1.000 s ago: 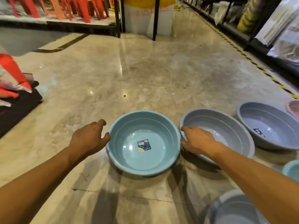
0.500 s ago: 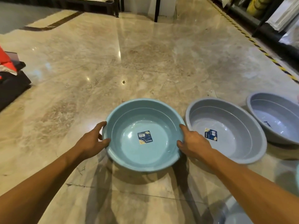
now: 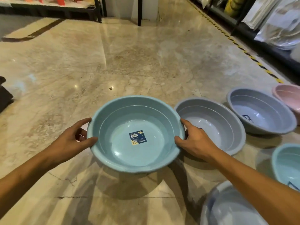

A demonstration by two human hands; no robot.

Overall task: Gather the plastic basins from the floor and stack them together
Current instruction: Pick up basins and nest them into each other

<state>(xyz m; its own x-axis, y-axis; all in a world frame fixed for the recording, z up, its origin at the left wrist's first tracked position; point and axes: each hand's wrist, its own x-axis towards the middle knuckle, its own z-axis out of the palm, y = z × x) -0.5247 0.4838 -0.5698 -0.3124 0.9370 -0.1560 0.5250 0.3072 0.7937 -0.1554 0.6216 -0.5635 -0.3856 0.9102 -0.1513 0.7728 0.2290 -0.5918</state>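
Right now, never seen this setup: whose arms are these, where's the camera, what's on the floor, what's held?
No machine here: these are a person's bare arms, filmed by one wide-angle camera worn on their head, looking forward and down. The left hand and right hand grip opposite rims of a teal plastic basin with a blue label inside; its shadow suggests it is lifted off the polished stone floor. To its right on the floor lie a near grey basin, a far grey basin, a pink basin, a second teal basin and a pale basin at the bottom edge.
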